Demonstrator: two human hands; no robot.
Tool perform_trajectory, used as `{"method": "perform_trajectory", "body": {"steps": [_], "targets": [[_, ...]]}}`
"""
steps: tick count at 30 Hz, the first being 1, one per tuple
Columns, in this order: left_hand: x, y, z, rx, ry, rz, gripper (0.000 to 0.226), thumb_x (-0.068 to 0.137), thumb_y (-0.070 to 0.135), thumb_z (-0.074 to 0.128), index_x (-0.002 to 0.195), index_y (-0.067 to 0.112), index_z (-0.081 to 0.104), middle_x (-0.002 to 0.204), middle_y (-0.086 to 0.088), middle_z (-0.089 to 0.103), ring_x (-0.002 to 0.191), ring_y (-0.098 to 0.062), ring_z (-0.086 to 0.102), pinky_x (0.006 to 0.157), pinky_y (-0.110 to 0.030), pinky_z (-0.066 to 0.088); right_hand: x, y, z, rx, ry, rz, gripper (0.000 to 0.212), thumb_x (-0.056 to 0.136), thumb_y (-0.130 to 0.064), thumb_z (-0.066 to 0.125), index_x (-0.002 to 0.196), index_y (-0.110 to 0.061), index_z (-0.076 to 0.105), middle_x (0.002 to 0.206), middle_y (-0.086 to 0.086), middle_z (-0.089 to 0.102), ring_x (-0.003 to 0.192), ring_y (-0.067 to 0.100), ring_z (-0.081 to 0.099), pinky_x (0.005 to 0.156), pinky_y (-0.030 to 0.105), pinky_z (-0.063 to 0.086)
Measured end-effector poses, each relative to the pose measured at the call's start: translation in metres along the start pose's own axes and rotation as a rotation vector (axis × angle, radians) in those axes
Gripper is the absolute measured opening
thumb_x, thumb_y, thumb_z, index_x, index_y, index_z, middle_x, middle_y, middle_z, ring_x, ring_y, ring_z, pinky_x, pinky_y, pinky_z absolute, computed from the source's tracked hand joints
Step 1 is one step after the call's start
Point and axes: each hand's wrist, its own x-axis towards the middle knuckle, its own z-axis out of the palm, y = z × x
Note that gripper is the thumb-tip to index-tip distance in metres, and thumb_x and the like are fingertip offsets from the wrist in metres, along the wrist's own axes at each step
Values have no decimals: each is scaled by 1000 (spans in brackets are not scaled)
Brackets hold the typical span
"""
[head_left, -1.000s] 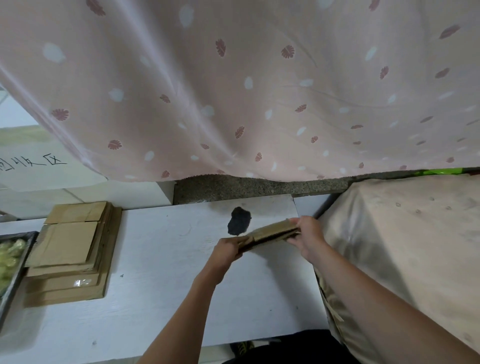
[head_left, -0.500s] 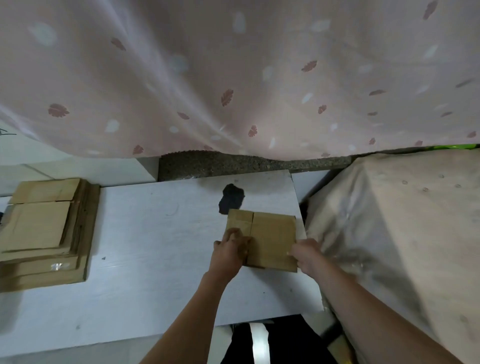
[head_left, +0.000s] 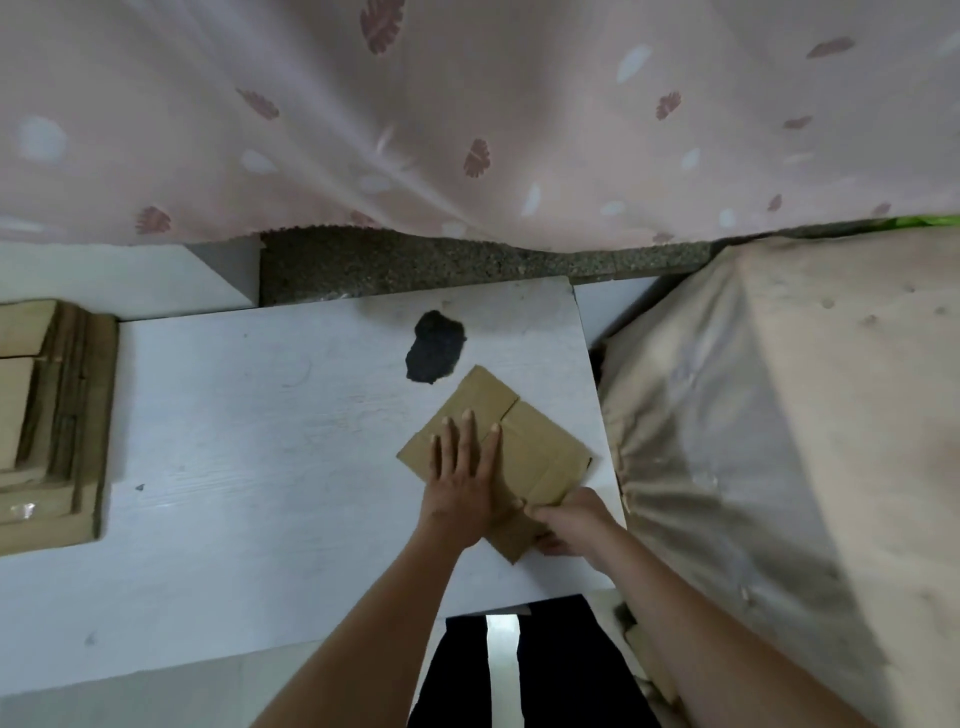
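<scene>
My left hand (head_left: 465, 483): lies flat on the flattened cardboard box (head_left: 540, 452), fingers straight and slightly spread, palm pressing down.
My right hand (head_left: 571, 522): pinches the box's near corner, thumb on top, fingers curled under the edge.
Flattened cardboard box: flat on the white table (head_left: 260, 467), turned like a diamond, close to the table's right edge.
Black patch (head_left: 434, 347): on the tabletop, just beside the box's far corner.
Cardboard stack (head_left: 47, 431): at the table's left end, well apart from my hands.
Beige cloth (head_left: 779, 415): drapes something bulky beside the table's right edge.
Pink curtain (head_left: 467, 104): leaf-printed, hangs behind the table.
</scene>
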Motion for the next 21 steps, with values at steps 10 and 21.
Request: {"method": "perform_trajectory", "body": {"steps": [10, 21], "targets": [[48, -16, -43, 405, -72, 571, 129, 75, 65, 73, 156, 29, -21, 164, -8, -27, 151, -31, -21, 124, -50, -8, -6, 6, 6, -755, 574, -717, 29, 85, -4, 57, 114, -2, 58, 112, 16, 58, 109, 33, 54, 78, 36, 46], [-5, 9, 13, -126, 173, 8, 61, 104, 33, 6, 157, 11, -16, 165, -2, -22, 151, -16, -24, 125, -35, -9, 51, 29, 17, -1048, 537, -845, 69, 105, -40, 31, 158, -6, 2, 167, 11, -1, 154, 22, -4, 126, 43, 7]]}}
